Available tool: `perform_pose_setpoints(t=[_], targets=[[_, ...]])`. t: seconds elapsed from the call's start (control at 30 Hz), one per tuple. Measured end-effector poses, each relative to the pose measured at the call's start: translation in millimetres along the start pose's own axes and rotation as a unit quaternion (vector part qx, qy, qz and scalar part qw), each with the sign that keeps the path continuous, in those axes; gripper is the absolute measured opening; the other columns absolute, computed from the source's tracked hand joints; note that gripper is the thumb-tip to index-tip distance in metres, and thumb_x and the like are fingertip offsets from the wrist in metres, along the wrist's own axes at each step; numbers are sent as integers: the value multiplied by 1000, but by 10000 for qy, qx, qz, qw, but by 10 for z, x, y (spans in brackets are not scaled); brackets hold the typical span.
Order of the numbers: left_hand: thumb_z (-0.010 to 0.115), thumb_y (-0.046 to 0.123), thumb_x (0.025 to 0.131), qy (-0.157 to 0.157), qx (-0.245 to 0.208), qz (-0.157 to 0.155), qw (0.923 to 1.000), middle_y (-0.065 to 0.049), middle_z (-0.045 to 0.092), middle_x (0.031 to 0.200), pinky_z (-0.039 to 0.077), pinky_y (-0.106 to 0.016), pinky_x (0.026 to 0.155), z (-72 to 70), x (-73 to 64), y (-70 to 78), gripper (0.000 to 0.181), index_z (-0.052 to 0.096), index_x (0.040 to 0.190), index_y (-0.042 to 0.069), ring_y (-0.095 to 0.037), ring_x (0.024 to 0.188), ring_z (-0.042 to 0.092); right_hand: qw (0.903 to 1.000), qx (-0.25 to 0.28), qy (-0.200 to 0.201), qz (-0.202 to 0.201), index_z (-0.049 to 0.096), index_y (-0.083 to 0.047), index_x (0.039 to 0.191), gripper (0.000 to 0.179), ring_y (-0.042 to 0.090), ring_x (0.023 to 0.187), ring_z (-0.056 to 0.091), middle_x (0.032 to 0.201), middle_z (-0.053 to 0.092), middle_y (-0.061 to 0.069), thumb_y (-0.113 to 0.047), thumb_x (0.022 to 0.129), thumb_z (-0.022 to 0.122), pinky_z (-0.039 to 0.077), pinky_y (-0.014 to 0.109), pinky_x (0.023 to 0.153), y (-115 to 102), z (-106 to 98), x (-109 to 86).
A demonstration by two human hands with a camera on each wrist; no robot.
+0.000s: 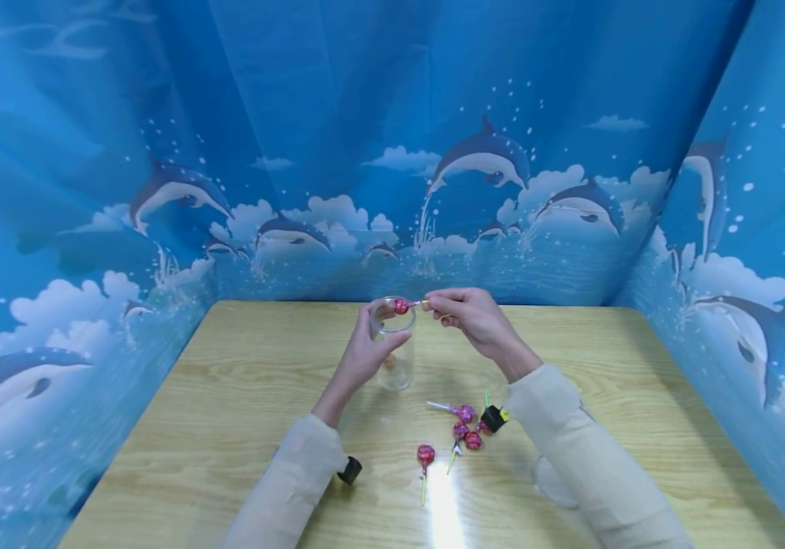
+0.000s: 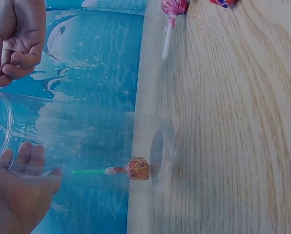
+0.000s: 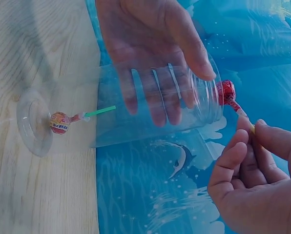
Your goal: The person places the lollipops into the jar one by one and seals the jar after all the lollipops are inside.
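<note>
In the head view, the right hand (image 1: 475,316) pinches the stick of a red lollipop (image 1: 402,306), its round head just beyond the fingertips, at the mouth of a clear jar (image 1: 395,375) that the left hand (image 1: 367,349) grips near the rim.

In the left wrist view, an orange lollipop (image 2: 138,168) with a green stick lies inside, below the left fingers.

In the right wrist view, the red wrapper looks shiny, twisted tight towards the right fingertips.
</note>
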State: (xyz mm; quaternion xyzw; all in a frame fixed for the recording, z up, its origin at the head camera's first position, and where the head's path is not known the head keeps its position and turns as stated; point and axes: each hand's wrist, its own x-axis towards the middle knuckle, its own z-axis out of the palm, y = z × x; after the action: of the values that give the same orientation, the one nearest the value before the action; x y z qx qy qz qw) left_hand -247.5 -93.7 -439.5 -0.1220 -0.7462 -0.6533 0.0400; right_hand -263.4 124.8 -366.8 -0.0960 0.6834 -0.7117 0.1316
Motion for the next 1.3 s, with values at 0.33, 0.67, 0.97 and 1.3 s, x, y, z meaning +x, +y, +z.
perform_pose_setpoints(t=[0.33,0.67,0.97,1.3], targets=[[79,30,93,-112,106,51,9999,-10,49,149,31,-59,117,-21,8,-12,75,34,150,12,-31,140,45,9996,-246,48,112,68,5,128,35,17,91,63,108,72,6,-20,103,66,55,26,78,-10,61,97],[79,34,93,-119,167,-132,9997,-10,50,149,32,-62,116,-26,-2,4,75,34,150,16,-32,141,44,9975,-674,163,138,71,2,124,31,29,101,62,110,73,9,-21,104,64,56,28,79,-14,109,186],[78,34,93,-143,111,-85,9998,-8,49,147,34,-60,115,-35,-4,-4,75,33,149,16,-33,142,43,9885,-1495,218,-96,74,-4,123,32,35,105,62,121,70,11,-28,101,69,56,37,86,-45,196,247],[79,31,93,-195,-32,-56,9998,-8,48,149,33,-62,116,-33,11,-14,75,32,149,14,-30,143,41,9790,-2027,-51,-198,72,-6,127,34,29,95,61,113,71,8,-29,103,67,55,33,77,-101,243,286]])
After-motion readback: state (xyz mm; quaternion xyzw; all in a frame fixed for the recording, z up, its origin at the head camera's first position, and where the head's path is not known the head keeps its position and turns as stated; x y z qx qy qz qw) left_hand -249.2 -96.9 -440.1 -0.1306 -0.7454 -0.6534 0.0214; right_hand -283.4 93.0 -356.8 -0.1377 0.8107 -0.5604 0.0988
